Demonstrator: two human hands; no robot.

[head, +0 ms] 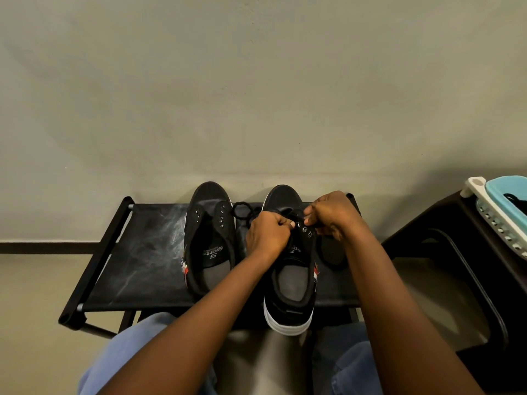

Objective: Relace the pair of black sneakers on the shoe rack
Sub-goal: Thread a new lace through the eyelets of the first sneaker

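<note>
While both clamp the lace (241, 210): left hand (266, 236) and right hand (332, 216), fingers curled, pinching it above the eyelets (303, 228). Under them: sneaker (291, 283), seemingly partly laced. Left of them: other sneaker (209, 240), unlaced. Both on rack (137, 252). Advice: feed tip straight, pull slack even, keep lace flat.

Single head-worn view looks forward and down, close over the shoe rack (137, 252).

Light: we find it dim, soft.
Shadow: broad on the wall (370, 172) above the shoe rack's (137, 252) right edge.
Edges: bowed.
</note>
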